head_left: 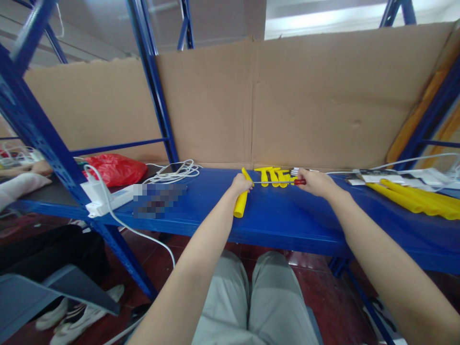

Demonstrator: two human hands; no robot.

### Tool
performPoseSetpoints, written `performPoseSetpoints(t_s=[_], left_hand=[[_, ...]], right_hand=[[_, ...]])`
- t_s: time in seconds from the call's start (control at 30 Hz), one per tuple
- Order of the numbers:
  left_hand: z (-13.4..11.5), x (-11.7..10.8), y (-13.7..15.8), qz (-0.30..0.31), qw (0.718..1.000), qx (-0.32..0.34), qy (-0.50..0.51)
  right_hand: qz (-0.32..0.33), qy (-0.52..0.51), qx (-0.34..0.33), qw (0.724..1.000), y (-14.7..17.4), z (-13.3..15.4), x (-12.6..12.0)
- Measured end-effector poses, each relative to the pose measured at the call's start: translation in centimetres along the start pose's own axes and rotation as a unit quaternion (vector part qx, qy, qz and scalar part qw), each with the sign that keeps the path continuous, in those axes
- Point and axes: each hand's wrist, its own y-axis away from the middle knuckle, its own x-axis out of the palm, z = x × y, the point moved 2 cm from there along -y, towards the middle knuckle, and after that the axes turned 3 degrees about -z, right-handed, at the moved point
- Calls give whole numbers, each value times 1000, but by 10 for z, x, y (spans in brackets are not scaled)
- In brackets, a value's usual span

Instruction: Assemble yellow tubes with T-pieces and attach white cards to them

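Observation:
My left hand [240,184] is closed around a yellow tube [240,206] above the blue shelf. In my right hand [315,183] is a screwdriver [299,182] with a red handle, gripped by the handle. Its long metal shaft points left, and the end meets the tube beside my left fingers. My fingers hide the exact contact. Behind the shaft, several yellow T-shaped pieces [273,175] lie in a row on the shelf.
Long yellow tubes [413,199] lie at the right. To the left are a white power strip [120,196], coiled white cable [179,171] and a red plastic bag [117,168]. Cardboard [215,105] stands behind the blue shelf [283,220]. Another person's arm [27,184] shows far left.

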Motion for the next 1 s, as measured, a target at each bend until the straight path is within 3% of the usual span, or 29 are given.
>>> performPoseSetpoints(t_s=[0.13,0.27,0.37,0.57,0.7,1.0], left_hand=[[0,0,0,-1,1000,-2,-5],[0,0,1,0,1000,11,-14],[0,0,1,-3,1000,8,-18],[3,1,-5,-13,999,-1,-36],[4,2,-7,-14,998,-6,-55],[4,0,-5,-6,998,6,-68]], right_hand=[[-5,-4,-27,1000,-1,-1,1],[57,-61,-67,994,-4,-9,13],[85,-69,-55,992,-3,-8,17],[44,-48,-27,998,0,3,10],[10,-36,-43,998,-1,3,7],[64,-114,-59,990,-3,-6,13]])
